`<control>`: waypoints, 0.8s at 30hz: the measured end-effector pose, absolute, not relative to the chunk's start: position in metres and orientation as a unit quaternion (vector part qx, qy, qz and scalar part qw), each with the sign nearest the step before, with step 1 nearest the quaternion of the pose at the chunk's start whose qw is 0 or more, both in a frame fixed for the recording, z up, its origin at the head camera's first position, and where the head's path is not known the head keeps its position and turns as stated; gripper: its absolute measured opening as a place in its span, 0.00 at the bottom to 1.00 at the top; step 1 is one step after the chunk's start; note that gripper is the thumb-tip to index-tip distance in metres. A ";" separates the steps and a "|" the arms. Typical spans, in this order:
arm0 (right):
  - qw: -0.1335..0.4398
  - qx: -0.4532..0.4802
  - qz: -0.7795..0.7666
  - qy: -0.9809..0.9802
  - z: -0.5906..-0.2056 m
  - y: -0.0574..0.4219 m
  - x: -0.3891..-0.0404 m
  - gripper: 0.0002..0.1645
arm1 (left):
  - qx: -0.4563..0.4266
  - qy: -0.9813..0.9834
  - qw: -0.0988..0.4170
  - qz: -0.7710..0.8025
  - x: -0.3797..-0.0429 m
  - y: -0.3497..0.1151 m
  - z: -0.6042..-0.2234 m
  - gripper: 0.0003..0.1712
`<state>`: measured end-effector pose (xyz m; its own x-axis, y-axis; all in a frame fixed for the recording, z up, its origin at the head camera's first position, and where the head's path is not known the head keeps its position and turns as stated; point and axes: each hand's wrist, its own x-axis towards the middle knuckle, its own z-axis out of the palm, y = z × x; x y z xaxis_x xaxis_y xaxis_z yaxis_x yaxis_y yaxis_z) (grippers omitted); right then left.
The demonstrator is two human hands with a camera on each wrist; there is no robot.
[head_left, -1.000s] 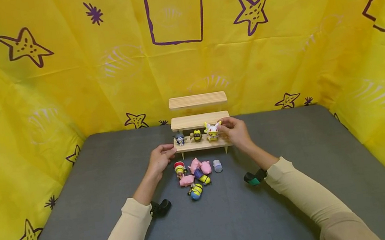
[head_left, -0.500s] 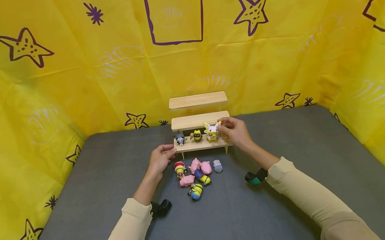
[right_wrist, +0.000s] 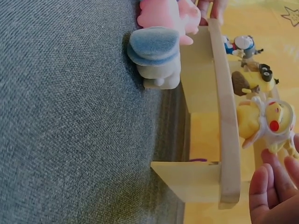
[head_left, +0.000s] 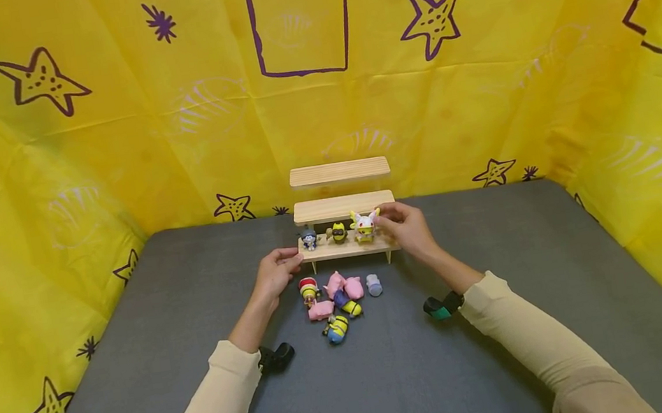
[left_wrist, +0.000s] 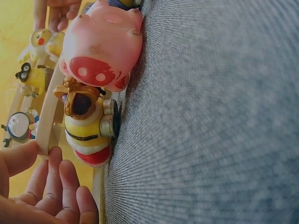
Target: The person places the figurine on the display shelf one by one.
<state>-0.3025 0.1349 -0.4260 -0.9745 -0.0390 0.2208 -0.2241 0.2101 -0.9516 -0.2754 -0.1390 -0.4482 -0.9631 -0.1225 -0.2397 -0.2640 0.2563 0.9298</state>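
My right hand (head_left: 405,230) pinches a yellow toy figurine (head_left: 365,231) in a white, long-eared hood, which stands at the right end of the lowest step of a wooden display shelf (head_left: 344,206). In the right wrist view, fingertips (right_wrist: 267,173) sit right at the figurine's head. At the opposite end, my left hand (head_left: 276,276) grips the corner of that lowest board, thumb on top and fingers beneath in the left wrist view. Between them on the step stand a grey-capped figurine (head_left: 309,240) and a yellow figurine in dark goggles (head_left: 338,233).
In front of the shelf, several toys lie on the grey cloth (head_left: 394,381): pink pigs (head_left: 322,311), a red-capped yellow figure (head_left: 309,291), blue-and-yellow figures (head_left: 337,330) and a blue-capped pale one (head_left: 374,285). A yellow printed curtain (head_left: 318,116) hangs behind.
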 end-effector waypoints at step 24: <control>0.182 0.176 0.425 -0.869 -0.406 0.161 -0.264 0.12 | -0.124 0.791 0.058 0.596 -0.275 -0.139 -0.448 0.19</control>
<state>-0.2645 0.1614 -0.4061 -0.8721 -0.1512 0.4653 -0.4603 0.5762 -0.6754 -0.2753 -0.1391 -0.4484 -0.9625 -0.1269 -0.2396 -0.2653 0.2583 0.9289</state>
